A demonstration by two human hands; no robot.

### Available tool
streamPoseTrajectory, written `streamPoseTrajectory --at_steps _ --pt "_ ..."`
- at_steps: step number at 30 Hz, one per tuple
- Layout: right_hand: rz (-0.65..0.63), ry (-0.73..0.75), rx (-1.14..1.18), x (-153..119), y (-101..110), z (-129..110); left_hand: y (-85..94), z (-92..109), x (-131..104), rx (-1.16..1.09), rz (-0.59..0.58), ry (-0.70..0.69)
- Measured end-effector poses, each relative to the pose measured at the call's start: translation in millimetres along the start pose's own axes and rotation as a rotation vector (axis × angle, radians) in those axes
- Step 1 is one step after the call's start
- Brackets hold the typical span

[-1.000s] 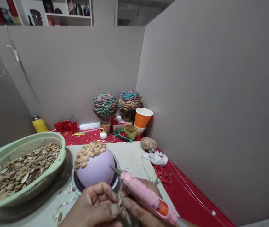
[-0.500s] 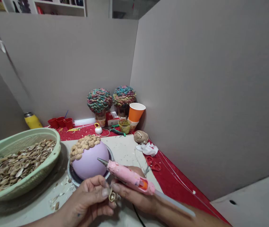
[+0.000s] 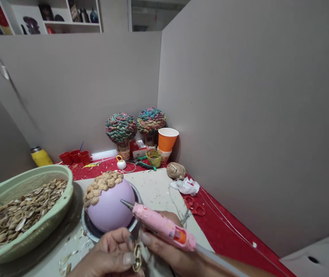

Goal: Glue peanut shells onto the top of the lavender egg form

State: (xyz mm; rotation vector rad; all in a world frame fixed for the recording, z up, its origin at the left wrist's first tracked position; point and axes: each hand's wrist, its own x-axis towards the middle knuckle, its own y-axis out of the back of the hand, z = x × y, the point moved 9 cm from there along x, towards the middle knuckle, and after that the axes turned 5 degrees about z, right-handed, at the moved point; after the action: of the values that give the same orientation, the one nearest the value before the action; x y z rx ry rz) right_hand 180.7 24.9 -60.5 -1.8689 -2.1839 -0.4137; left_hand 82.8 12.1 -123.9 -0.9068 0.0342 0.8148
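Between the thumb and fingers of my left hand (image 3: 111,252) is a peanut shell (image 3: 137,257), its hollow inside showing. My right hand (image 3: 167,240) is wrapped round a pink glue gun (image 3: 163,226) with a clear stick out of its back; its metal nozzle points left toward the ball. A purple ball (image 3: 111,207), with peanut shells (image 3: 102,186) covering its upper left, rests in a metal bowl (image 3: 138,196) just beyond my hands. At the left stands a green basket (image 3: 69,184) of shells.
Behind are two colourful shell-covered trees (image 3: 121,129), red cups (image 3: 84,157), an orange cup (image 3: 167,140), green-handled pliers (image 3: 146,166) and a yellow bottle (image 3: 41,157). Twine (image 3: 176,170), white tissue (image 3: 186,186) and red scissors (image 3: 195,207) lie at the right. Shell bits dot the table.
The view has shifted, so most things sit slightly lower. The shell in my left hand is turned more upright, and my right fingers have moved off it.
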Motion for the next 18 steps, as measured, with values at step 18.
streamPoseTrajectory --at_steps 18 --pt "-0.075 0.115 0.073 0 -7 -11 -8.1 17 -11 0.137 0.137 -0.146"
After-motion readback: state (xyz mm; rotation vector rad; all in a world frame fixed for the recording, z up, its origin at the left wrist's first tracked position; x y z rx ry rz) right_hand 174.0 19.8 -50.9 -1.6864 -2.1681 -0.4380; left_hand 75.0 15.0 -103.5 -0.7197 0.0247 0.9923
